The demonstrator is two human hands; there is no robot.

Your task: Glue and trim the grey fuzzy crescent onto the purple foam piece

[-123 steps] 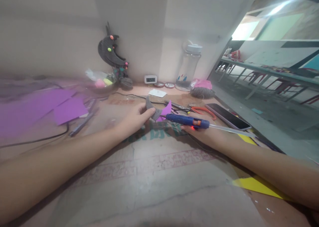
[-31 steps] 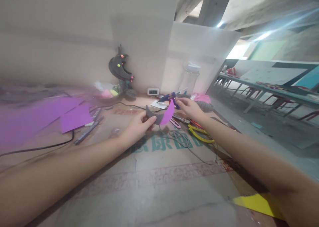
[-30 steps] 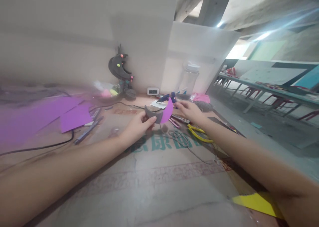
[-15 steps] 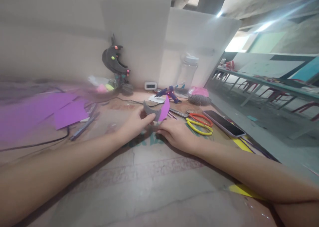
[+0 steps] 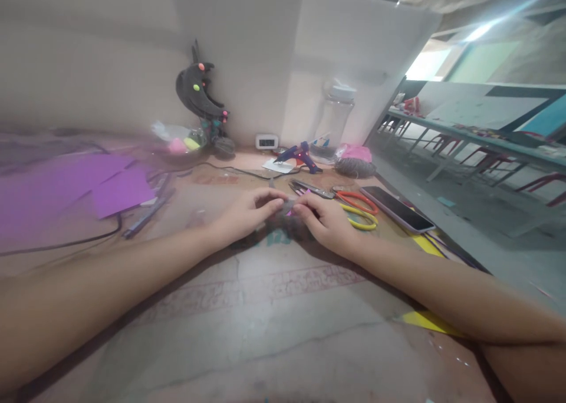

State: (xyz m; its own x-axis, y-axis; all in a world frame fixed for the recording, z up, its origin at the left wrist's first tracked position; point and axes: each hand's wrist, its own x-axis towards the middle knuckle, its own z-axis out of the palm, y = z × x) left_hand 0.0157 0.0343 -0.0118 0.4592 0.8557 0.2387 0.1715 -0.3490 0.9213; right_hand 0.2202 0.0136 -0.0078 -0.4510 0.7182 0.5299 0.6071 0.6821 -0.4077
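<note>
Over the middle of the table, my left hand (image 5: 245,214) pinches a grey crescent-shaped piece (image 5: 288,205), its fingers closed on the edge. My right hand (image 5: 326,219) is closed on the same small work from the other side. Bits of a purple piece (image 5: 290,212) show between the fingertips; most of both pieces is hidden by the hands. Just beyond my right hand lie scissors with yellow handles (image 5: 365,219) and a tool with orange handles (image 5: 358,199).
A glue gun (image 5: 298,155), a small digital clock (image 5: 266,141) and a clear bottle (image 5: 333,117) stand at the back. A decorated dark crescent (image 5: 194,93) leans on the wall. Purple sheets (image 5: 121,190) and a pen (image 5: 145,217) lie left; a phone (image 5: 398,208) lies right.
The grey and purple pieces, upright between my fingers before, are now turned down and mostly covered. My right hand has moved slightly right and up. The view has tilted slightly down.
</note>
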